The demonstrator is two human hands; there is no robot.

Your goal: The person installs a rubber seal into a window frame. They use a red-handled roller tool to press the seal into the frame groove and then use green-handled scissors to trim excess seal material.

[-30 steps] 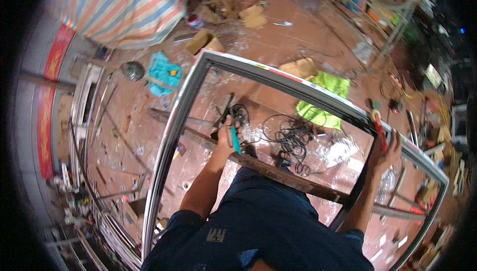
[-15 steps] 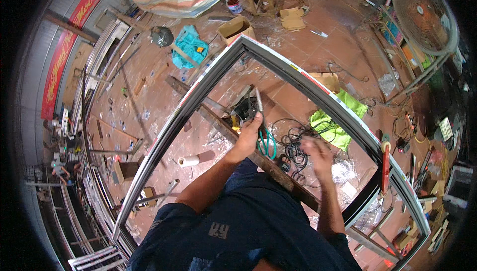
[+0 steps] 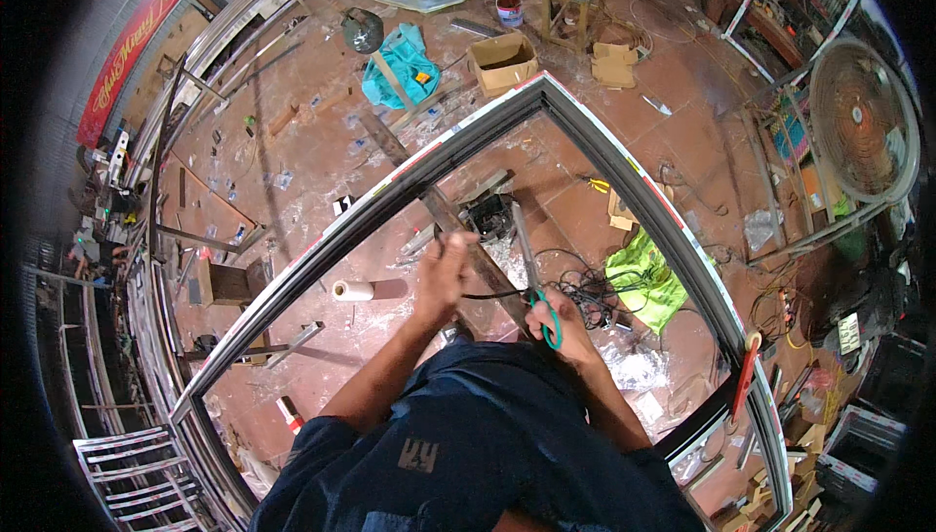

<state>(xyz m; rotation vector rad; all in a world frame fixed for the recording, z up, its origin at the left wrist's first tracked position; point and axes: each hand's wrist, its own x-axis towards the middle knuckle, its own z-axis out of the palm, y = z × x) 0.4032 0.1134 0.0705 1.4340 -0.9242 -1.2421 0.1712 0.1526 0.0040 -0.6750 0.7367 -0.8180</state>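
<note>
Scissors [image 3: 551, 322] with teal handles sit in my right hand [image 3: 567, 329], whose fingers close round them; the dark blades point away from me. My left hand [image 3: 445, 278] is raised to the left of them, its fingers smeared by motion. A thin black strip [image 3: 497, 294] runs between the two hands; whether the left fingers hold it is unclear. Around both arms lies a large aluminium frame [image 3: 331, 245], dark inside with a white outer edge. A long brown beam [image 3: 492, 274] passes beneath the hands.
A red-handled tool [image 3: 748, 376] lies across the frame's right side. Inside the frame's outline are a white roll [image 3: 353, 291], tangled black cables [image 3: 585, 293] and a lime-green cloth [image 3: 645, 278] on the floor. Beyond stand a cardboard box [image 3: 502, 62] and a large fan [image 3: 858, 118].
The scissors have passed from my left hand to my right, which has moved left and nearer me. My left hand has shifted left. The black strip now shows between the hands. The view has shifted.
</note>
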